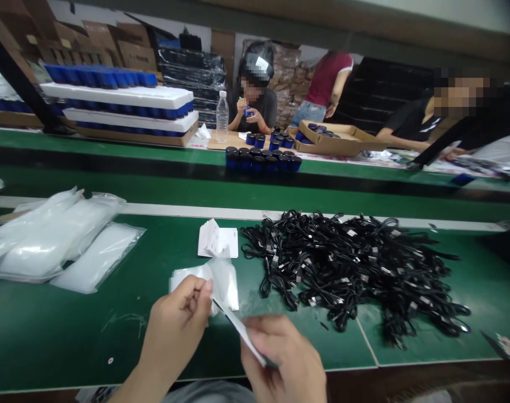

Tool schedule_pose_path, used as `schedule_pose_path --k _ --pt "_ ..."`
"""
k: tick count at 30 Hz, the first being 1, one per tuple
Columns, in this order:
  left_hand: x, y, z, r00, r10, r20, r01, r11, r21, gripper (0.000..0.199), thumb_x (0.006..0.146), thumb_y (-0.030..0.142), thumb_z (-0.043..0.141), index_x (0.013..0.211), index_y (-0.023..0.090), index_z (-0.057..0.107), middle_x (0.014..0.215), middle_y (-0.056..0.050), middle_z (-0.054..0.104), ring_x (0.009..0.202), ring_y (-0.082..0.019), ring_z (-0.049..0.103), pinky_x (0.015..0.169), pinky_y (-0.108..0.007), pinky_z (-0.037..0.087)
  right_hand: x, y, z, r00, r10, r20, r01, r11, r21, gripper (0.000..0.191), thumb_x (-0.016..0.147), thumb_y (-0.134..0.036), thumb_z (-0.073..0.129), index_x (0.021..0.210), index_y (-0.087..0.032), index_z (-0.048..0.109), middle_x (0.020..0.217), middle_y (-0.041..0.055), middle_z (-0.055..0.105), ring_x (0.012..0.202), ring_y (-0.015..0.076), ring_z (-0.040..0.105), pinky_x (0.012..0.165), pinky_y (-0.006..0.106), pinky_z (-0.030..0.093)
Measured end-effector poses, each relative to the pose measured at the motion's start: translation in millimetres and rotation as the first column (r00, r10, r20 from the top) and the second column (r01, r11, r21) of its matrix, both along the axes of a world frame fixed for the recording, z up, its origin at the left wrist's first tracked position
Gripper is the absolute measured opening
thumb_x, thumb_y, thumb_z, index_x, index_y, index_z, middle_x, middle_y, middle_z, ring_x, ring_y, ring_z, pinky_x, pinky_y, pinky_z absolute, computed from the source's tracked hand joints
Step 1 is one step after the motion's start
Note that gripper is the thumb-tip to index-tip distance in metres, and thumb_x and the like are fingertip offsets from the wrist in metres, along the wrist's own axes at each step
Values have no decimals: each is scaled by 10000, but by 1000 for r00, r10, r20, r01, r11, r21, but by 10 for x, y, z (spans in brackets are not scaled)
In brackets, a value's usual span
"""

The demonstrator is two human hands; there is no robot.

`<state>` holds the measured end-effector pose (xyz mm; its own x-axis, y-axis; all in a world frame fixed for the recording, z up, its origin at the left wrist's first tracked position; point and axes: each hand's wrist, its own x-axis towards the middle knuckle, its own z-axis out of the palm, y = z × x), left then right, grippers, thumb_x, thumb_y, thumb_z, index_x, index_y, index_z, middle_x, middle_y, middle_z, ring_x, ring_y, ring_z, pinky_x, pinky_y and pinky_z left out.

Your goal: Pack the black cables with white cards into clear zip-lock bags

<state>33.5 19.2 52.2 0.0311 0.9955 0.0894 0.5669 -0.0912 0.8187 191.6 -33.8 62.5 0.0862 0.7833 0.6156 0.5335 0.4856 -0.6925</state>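
Left hand [175, 327] pinches clear bag [221, 282], right hand [284, 358] grips white card [238, 331], black cables [347, 268] heaped across green workbench [91, 336], co-worker [255, 101] opposite

The left hand [177, 327] and right hand [284, 358] are raised close together, fingers [194, 291] pinching.

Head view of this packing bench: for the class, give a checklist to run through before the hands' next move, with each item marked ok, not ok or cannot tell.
1. Left hand pinches the clear plastic bag: ok.
2. Right hand holds the white card: ok.
3. Card's far end is inside the bag: cannot tell.
4. Stack of white cards lies on the green mat: ok.
5. Black cable heap lies apart from both hands: ok.
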Motion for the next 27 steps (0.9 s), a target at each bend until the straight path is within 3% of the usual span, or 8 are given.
schedule_pose_path --k 3,8,11,13,16,18,23,27 --pt "104 -9 13 967 -6 255 54 982 -179 211 815 389 498 704 213 536 457 73 557 402 -103 540 420 -182 429 -148 -74 -126 993 -88 74 83 994 70 260 754 1 564 890 -220 564 802 30 685 675 141 662 605 222 495" --pt "211 -37 -13 922 -10 386 99 973 -209 165 825 375 494 769 227 538 660 25 695 615 -145 672 575 -219 534 -164 62 -158 990 53 -129 -62 996 -69 158 800 -63 547 879 -179 619 749 32 642 636 132 614 572 211 486" --pt "204 -39 -78 956 -28 293 57 994 -93 120 812 328 512 769 225 555 653 27 663 563 -131 650 515 -201 518 -138 116 -141 982 60 -177 -89 983 -160 138 805 -81 557 718 -169 618 624 2 578 524 109 546 472 185 423" --pt "192 -41 -109 986 -17 164 6 998 64 118 803 307 541 746 212 581 628 33 608 485 -104 596 452 -185 480 -137 114 -174 990 61 -127 -71 994 -78 150 805 -54 540 723 -158 611 606 1 544 504 102 518 464 186 401" --pt "187 -47 -118 999 -17 -45 31 941 336 106 812 229 547 725 194 597 634 37 572 479 -72 564 474 -164 456 -156 89 -259 1000 -6 -9 6 997 78 147 793 -22 518 804 -145 600 629 10 517 499 105 494 459 196 376" --pt "194 -51 -112 989 -7 -146 70 900 430 115 823 181 529 723 189 585 634 41 574 499 -60 573 498 -148 446 -165 79 -299 995 -68 69 62 995 76 142 801 -33 511 795 -149 592 609 3 490 476 108 470 446 203 359" --pt "234 -68 -146 977 58 -206 50 875 482 139 841 169 519 705 192 537 628 50 572 499 -49 575 513 -143 428 -165 99 -323 953 -91 289 117 990 -73 200 840 -83 421 806 -159 603 616 23 519 458 140 496 430 230 347" --pt "263 -113 -218 954 -10 -301 149 884 444 177 865 204 487 696 210 537 646 39 586 537 -92 590 500 -190 424 -140 138 -334 926 -52 373 152 958 -244 221 823 -109 387 711 -175 566 610 35 552 450 164 517 411 250 324"
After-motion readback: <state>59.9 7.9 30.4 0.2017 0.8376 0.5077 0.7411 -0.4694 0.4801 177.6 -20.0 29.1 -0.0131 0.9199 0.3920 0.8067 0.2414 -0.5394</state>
